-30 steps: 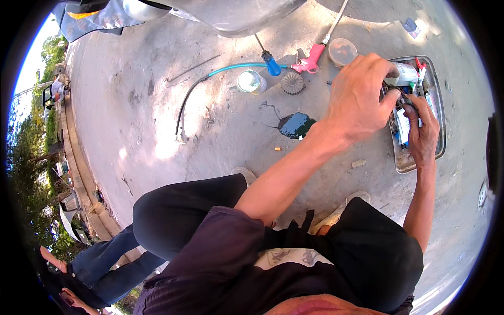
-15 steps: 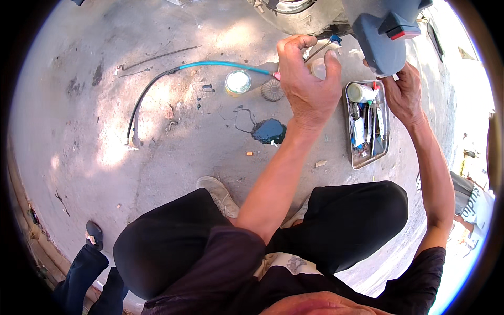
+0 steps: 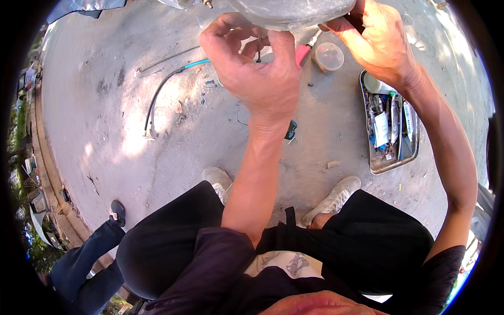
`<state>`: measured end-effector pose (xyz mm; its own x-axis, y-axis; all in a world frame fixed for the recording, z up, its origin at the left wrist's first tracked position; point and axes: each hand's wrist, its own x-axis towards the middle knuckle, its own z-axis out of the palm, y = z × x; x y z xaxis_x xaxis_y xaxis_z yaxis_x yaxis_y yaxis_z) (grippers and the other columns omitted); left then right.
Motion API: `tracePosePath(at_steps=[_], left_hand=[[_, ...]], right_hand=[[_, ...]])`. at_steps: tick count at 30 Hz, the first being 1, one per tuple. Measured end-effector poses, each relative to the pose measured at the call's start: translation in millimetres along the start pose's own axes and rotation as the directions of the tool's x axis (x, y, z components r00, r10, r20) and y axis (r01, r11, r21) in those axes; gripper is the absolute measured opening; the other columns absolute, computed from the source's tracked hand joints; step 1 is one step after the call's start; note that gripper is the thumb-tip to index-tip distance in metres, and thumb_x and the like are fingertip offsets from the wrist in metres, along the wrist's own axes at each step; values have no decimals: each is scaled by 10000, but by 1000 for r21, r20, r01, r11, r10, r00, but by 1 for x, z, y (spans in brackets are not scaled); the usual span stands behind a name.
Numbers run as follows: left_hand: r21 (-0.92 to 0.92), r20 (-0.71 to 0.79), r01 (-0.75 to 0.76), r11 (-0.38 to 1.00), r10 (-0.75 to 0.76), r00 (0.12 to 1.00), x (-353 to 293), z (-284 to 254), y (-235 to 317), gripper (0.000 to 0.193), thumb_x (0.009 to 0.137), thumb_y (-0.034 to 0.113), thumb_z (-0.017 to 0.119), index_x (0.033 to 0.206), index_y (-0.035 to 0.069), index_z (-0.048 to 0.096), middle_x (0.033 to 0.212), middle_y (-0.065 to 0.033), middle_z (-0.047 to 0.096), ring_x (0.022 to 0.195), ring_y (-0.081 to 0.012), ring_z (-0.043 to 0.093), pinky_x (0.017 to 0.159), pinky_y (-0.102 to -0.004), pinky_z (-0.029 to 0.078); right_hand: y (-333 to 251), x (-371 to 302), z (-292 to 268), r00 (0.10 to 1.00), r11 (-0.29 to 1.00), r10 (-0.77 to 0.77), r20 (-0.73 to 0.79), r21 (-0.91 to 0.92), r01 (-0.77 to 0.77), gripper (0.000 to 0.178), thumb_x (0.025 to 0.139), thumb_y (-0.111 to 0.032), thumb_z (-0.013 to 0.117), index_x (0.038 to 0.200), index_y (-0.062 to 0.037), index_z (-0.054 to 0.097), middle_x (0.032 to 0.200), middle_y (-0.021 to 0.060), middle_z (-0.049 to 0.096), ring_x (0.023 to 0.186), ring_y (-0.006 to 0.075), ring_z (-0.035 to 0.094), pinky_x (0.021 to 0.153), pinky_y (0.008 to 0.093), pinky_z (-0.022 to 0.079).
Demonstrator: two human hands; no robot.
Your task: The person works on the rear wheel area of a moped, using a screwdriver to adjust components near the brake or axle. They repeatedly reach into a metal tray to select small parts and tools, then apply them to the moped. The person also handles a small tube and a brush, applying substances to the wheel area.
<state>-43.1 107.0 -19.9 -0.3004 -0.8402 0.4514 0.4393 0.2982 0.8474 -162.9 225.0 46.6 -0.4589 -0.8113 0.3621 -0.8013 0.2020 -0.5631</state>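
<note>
A rounded, scuffed grey metal casing point(image 3: 294, 13) juts in at the top, between my hands. Just below its left side is my left hand point(image 3: 257, 79), its fingers curled around a thin metal rod point(image 3: 259, 44). The rod's upper part is lost behind the casing. At the casing's right edge my right hand point(image 3: 383, 44) is closed, thumb bent in against the fingers; whatever it pinches is hidden. Past my left thumb a pink fitting point(image 3: 302, 54) with a pale metal tip shows. The blue-green hose point(image 3: 197, 63) disappears behind my left hand.
A clear round tub point(image 3: 329, 56) sits near the pink fitting. Under my right forearm lies a metal tray point(image 3: 371, 157) of tools with a white jar point(image 3: 377, 84). A dark patch point(image 3: 290, 129) marks the ground. Another person's leg point(image 3: 89, 252) is at lower left.
The view has shifted, and the dark grey part with a red reflector has gone out of sight. My hands are now higher in the picture, at the metal casing. The left still has the rod.
</note>
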Motion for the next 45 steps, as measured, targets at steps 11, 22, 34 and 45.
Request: tracePosePath(at_steps=[11, 22, 34, 45], left_hand=[[451, 174, -329, 829, 280, 944, 0, 0, 3, 418, 905, 36, 761, 1202, -13, 470, 1090, -112, 570, 786, -171, 663, 508, -262, 600], [501, -8, -186, 845, 219, 976, -4, 14, 7, 245, 924, 33, 694, 1070, -38, 511, 949, -143, 644, 662, -187, 656, 501, -314, 582], [447, 14, -175, 877, 189, 982, -4, 12, 9, 216, 933, 50, 695, 1068, -17, 539, 933, -120, 660, 654, -181, 645, 492, -305, 540], [453, 29, -164, 876, 169, 985, 0, 8, 9, 181, 938, 37, 689, 1043, -15, 550, 903, -114, 670, 613, -168, 626, 469, -290, 513]], right_hand=[[73, 9, 35, 819, 827, -461, -342, 171, 536, 217, 842, -56, 721, 1007, -25, 583, 687, 158, 628, 608, 395, 651, 527, 450, 506], [76, 5, 57, 808, 796, -399, -433, 274, 540, 224, 837, -33, 723, 943, -48, 526, 714, 142, 639, 603, 377, 659, 490, 446, 489], [72, 3, 44, 849, 798, -449, -278, 301, 521, 159, 850, -45, 668, 933, -30, 533, 745, 153, 637, 644, 372, 676, 515, 440, 513], [72, 4, 37, 842, 803, -492, -222, 256, 538, 247, 807, -33, 651, 1043, -42, 579, 814, 168, 670, 705, 384, 689, 556, 448, 525]])
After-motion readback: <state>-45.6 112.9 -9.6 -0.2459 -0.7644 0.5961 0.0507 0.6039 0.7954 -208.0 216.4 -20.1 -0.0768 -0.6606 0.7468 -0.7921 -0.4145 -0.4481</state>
